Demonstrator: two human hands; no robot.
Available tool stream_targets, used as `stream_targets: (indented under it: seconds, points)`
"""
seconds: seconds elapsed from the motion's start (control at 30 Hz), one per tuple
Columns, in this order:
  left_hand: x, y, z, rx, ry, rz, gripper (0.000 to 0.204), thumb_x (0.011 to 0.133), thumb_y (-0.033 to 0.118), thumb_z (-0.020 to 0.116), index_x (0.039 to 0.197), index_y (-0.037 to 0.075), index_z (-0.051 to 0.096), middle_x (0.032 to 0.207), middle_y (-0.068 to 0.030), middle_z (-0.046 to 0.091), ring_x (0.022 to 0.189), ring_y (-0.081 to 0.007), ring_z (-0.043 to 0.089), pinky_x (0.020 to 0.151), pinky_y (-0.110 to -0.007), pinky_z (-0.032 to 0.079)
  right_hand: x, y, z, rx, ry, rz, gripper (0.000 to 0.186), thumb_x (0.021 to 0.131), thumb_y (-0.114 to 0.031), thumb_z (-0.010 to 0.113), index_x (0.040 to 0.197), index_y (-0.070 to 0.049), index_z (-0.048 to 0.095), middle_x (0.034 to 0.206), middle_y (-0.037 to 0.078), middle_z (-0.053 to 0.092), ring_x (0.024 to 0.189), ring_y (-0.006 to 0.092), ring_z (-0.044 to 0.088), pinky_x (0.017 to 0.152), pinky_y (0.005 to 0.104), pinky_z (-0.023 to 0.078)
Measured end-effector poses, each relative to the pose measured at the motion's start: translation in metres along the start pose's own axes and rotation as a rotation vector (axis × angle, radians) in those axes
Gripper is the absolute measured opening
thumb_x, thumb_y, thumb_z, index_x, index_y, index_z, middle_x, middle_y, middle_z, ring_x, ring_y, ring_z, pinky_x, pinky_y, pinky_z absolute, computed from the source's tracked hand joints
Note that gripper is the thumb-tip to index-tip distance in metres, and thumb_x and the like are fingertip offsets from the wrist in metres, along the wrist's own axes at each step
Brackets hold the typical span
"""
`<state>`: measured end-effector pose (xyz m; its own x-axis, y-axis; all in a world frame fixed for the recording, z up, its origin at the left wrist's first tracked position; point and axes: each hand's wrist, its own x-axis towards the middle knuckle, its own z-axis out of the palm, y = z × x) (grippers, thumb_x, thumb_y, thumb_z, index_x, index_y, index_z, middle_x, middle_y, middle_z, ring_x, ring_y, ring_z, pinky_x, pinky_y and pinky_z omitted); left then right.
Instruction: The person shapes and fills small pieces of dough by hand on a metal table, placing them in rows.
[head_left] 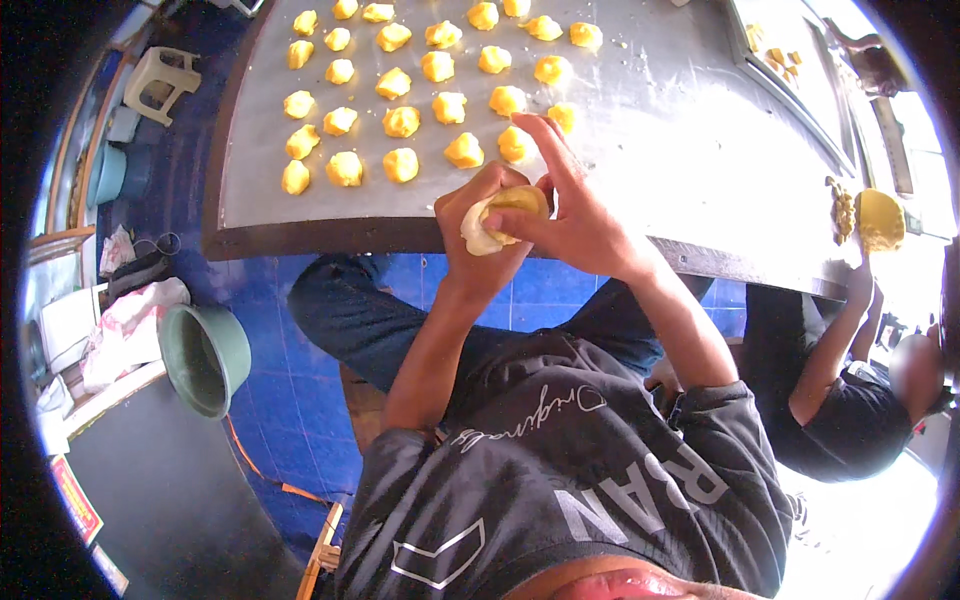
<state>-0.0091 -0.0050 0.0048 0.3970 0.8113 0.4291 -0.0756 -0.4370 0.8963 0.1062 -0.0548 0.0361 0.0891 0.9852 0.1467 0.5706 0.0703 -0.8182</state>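
Left hand (456,220) grips pale dough (478,232); right hand (585,222) thumbs it, other fingers spread; dough sits between hands, over the near edge of the bench (330,238).

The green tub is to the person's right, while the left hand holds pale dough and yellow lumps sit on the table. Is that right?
One thing is off: in the head view, the green tub is to the person's left. The left hand does hold pale dough, and yellow lumps do sit on the table.

Bakery workroom, yellow dough lumps (402,122), grey worktable (640,110)
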Motion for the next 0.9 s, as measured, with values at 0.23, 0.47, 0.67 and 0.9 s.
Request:
stream_targets:
  seconds: [0.23,0.47,0.67,0.9]
  points:
    - [-0.005,-0.002,-0.005,-0.098,0.023,-0.102,0.026,0.065,0.007,0.075,0.069,0.006,0.049,0.061,-0.0042,0.058,0.054,-0.0121,0.057,0.051,-0.026,0.045,-0.007,0.002,-0.005,0.82,-0.017,0.043,0.084,0.076,-0.03,0.07,0.136,0.002,0.021,0.138,0.022,0.027,0.129,0.0314,0.026,0.105,0.0394,0.023]
    - [-0.004,-0.001,-0.007,0.109,0.039,0.109,0.027,0.066,0.009,0.076,0.068,0.006,0.049,0.059,-0.0034,0.057,0.052,-0.0134,0.058,0.05,-0.027,0.044,-0.009,0.005,0.001,0.336,0.01,0.058,0.086,0.076,-0.039,0.07,0.136,0.0,0.022,0.13,0.022,0.038,0.118,0.0257,0.042,0.098,0.0341,0.034]
    - [-0.003,-0.004,-0.004,0.049,-0.006,0.152,0.027,0.067,0.009,0.075,0.065,0.006,0.048,0.058,-0.004,0.057,0.05,-0.0146,0.057,0.049,-0.027,0.044,-0.009,-0.007,-0.005,0.347,-0.17,0.306,0.088,0.075,-0.037,0.071,0.136,-0.001,0.019,0.109,0.015,0.047,0.063,0.0099,0.05,0.064,0.027,0.045]
    - [-0.002,0.004,-0.006,0.061,0.117,0.077,0.027,0.07,0.009,0.075,0.065,0.007,0.048,0.055,-0.0011,0.054,0.049,-0.0078,0.051,0.045,-0.024,0.04,-0.015,-0.003,-0.005,0.447,-0.063,0.105,0.097,0.069,-0.027,0.078,0.138,0.002,0.016,0.133,0.012,0.033,0.107,0.0183,0.042,0.107,0.0357,0.016]
